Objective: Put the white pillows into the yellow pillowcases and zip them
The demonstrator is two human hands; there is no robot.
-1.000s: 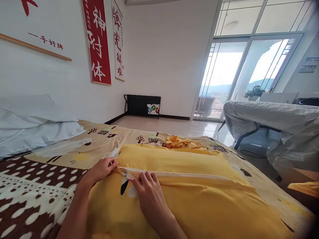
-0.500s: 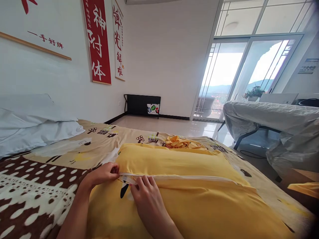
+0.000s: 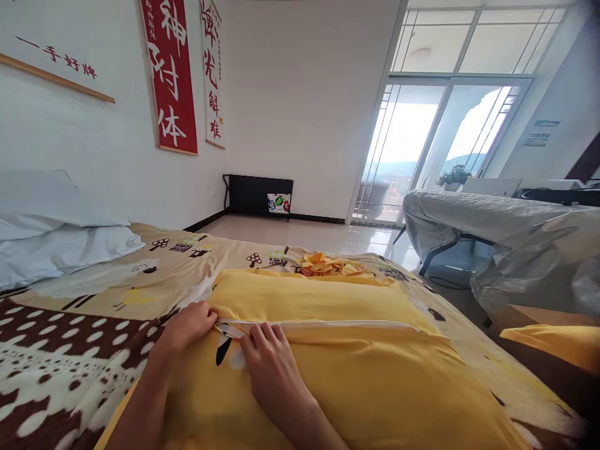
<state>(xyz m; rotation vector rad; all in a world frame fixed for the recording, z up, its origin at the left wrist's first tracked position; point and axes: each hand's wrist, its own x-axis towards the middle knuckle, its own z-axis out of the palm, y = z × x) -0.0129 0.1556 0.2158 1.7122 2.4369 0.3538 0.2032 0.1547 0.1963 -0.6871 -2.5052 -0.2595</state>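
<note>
A yellow pillow [image 3: 328, 369] in a yellow case lies on the bed in front of me, with a white strip of inner pillow showing along its open seam [image 3: 328, 325]. My left hand [image 3: 190, 325] pinches the left end of that seam, fingers closed on the cloth. My right hand [image 3: 269, 362] rests on the case just to the right, fingertips pressed at the seam edge. Whether they grip a zip pull is hidden.
A patterned beige and brown bedspread [image 3: 94, 294] covers the bed. White pillows [image 3: 51, 244] lie at the left by the wall. A crumpled yellow cloth [image 3: 328, 265] sits beyond the pillow. A plastic-covered table [image 3: 492, 219] stands at the right.
Both hands have stayed at the left end of the seam, with the right fingers shifting slightly. The view has swung a little to the right.
</note>
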